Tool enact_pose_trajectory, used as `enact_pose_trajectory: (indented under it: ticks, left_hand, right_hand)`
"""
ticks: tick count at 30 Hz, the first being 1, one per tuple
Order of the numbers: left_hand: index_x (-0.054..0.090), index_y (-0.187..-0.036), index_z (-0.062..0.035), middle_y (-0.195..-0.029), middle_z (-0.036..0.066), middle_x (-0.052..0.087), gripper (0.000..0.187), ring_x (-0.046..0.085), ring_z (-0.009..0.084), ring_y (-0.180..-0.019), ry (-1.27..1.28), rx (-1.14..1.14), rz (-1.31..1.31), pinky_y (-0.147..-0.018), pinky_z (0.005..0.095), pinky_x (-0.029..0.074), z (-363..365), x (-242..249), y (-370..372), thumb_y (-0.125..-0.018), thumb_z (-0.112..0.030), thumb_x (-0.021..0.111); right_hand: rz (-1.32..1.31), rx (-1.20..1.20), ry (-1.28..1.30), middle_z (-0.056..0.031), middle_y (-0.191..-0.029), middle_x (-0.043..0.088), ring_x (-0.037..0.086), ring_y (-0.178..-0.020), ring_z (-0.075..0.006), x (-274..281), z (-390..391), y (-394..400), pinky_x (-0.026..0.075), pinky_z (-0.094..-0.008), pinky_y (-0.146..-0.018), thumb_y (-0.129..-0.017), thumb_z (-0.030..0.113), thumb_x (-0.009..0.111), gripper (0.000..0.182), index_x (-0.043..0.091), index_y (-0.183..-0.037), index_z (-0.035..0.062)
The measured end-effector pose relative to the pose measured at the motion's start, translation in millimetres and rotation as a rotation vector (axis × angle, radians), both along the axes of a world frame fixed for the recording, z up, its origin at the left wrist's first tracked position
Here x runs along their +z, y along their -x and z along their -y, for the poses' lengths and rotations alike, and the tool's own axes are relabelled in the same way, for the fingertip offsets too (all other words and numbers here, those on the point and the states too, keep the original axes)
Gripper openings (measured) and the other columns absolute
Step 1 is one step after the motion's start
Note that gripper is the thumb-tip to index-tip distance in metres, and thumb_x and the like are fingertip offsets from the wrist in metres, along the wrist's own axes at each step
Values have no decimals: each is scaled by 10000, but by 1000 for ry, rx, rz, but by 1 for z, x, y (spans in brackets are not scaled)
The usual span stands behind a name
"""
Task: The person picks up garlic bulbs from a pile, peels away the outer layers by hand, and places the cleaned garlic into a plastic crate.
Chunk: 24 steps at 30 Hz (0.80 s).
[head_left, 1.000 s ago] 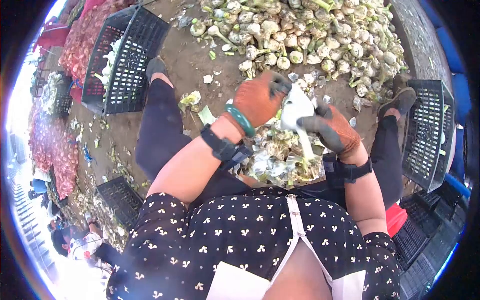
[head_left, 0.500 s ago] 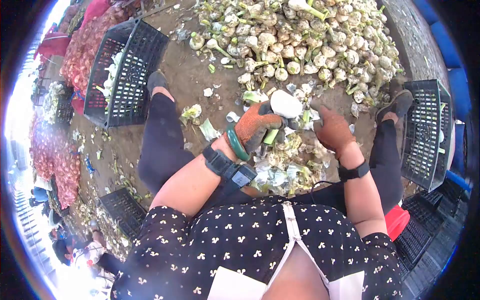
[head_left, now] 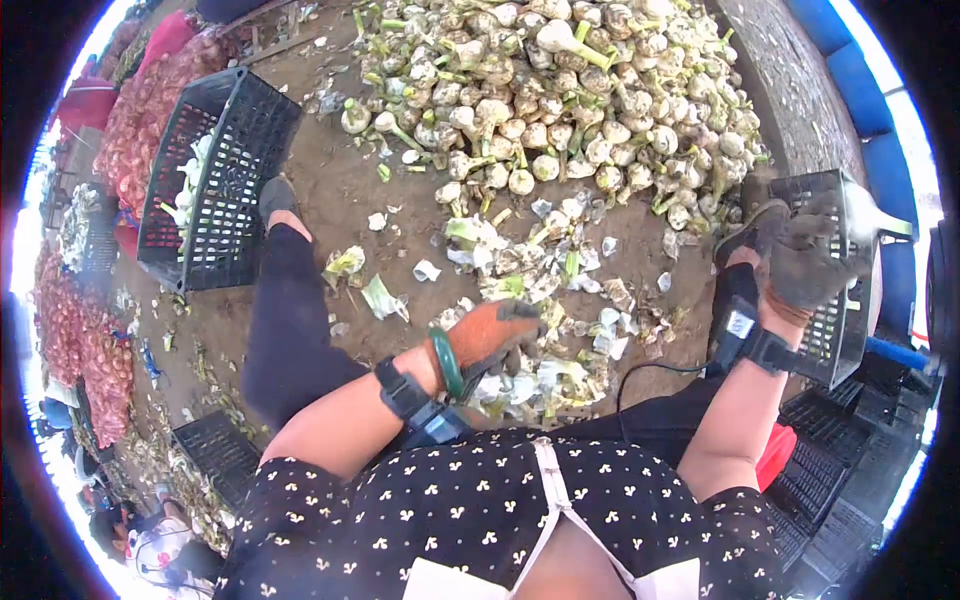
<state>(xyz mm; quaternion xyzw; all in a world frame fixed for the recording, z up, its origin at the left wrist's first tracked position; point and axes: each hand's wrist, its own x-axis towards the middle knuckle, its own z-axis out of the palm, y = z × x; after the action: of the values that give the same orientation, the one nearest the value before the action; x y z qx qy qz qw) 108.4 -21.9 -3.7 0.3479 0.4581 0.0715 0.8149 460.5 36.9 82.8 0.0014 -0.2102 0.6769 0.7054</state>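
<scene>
My left hand (head_left: 495, 340), in an orange glove with dark grey fingers, is over a heap of white and green peelings (head_left: 555, 375). Its fingers are loosely bent and apart, with nothing visible in them. At the far right my right hand (head_left: 810, 265) reaches to the black crate (head_left: 825, 335), grey palm side showing and fingers spread. Just beyond those fingers is a peeled white garlic bulb (head_left: 862, 212) with a green stem, over the crate; it looks clear of the hand. A large pile of unpeeled garlic bulbs (head_left: 580, 110) lies ahead.
Another black crate (head_left: 240, 180) with peeled garlic stands tilted at left, beside red net sacks (head_left: 145, 140). A smaller dark crate (head_left: 217, 455) is at lower left. Dark crates (head_left: 820, 440) are stacked at lower right. A cable (head_left: 640, 370) runs by my right leg. Another person (head_left: 165, 545) is at lower left.
My right hand has swung right to the crate. The white garlic bulb has gone from my left hand to above that crate. My left hand has moved slightly down and left.
</scene>
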Motion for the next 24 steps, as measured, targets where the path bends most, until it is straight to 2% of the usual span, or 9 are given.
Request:
enact_pose_trajectory:
  ticks: [2,4,6,8,11,14,16,20,24]
  left_hand:
    - [491,-1141,-9,-847,87,614,442,569,142,-585,39,-76,-47,-461,283,471,8,-7,-1,-803,-281,576]
    - [519,-1099,1,-859,78,613,395,591,181,-647,-93,-196,-47,-558,302,501,31,-36,2,-790,-240,569]
    - [555,-1041,5,-839,90,622,350,602,197,-701,-178,-256,12,-654,334,502,62,-75,9,-779,-226,570]
    - [565,-1037,-3,-835,113,629,337,610,219,-704,-226,-288,10,-673,351,494,56,-81,16,-780,-222,562]
    - [581,-1035,-23,-840,162,633,309,619,274,-721,-305,-345,-86,-694,377,483,26,-58,18,-795,-214,541]
    - [578,-1059,-43,-871,210,619,291,601,362,-765,-228,-305,-199,-705,397,476,5,-36,11,-827,-200,498]
    - [573,-1075,-44,-852,216,620,299,599,357,-782,-599,-127,-279,-704,397,476,3,-40,7,-839,-209,494]
    - [535,-1179,-79,-887,120,644,365,598,167,-730,-475,-127,-264,-675,301,487,-24,-23,3,-834,-196,517]
    - [491,-1223,-15,-901,8,630,412,560,75,-705,-115,392,158,-632,226,483,-35,14,-9,-846,-175,525]
  right_hand:
    - [324,-255,182,-88,-1164,556,560,-961,-200,-18,-36,-9,401,-361,-926,-777,330,611,523,502,-1190,28]
    - [1101,-444,546,-88,-1205,543,552,-1006,-210,-61,-82,34,379,-370,-951,-769,350,620,553,494,-1217,52]
    - [2087,-204,412,-122,-1215,533,531,-1070,-262,-115,-119,61,391,-390,-939,-760,360,632,553,500,-1228,95]
    - [2540,-263,72,-159,-1205,527,512,-1091,-326,-182,-145,77,411,-412,-919,-761,355,630,597,439,-1283,136]
    - [2771,138,217,-206,-1250,461,487,-1099,-359,-220,-173,94,437,-409,-893,-721,257,670,685,358,-1305,81]
    - [2683,77,343,-206,-1217,491,502,-1071,-369,-205,-175,103,440,-412,-879,-714,233,680,604,425,-1233,56]
    - [2654,15,350,-211,-1160,531,533,-1029,-355,-193,-166,102,450,-388,-855,-711,234,688,548,464,-1162,17]
    - [1140,-64,682,-105,-1070,558,554,-967,-211,-143,-112,115,507,-307,-799,-775,156,660,462,474,-1172,9]
    - [521,235,626,-94,-1065,577,562,-995,-242,-86,-49,127,505,-305,-839,-857,148,558,321,502,-1141,9]
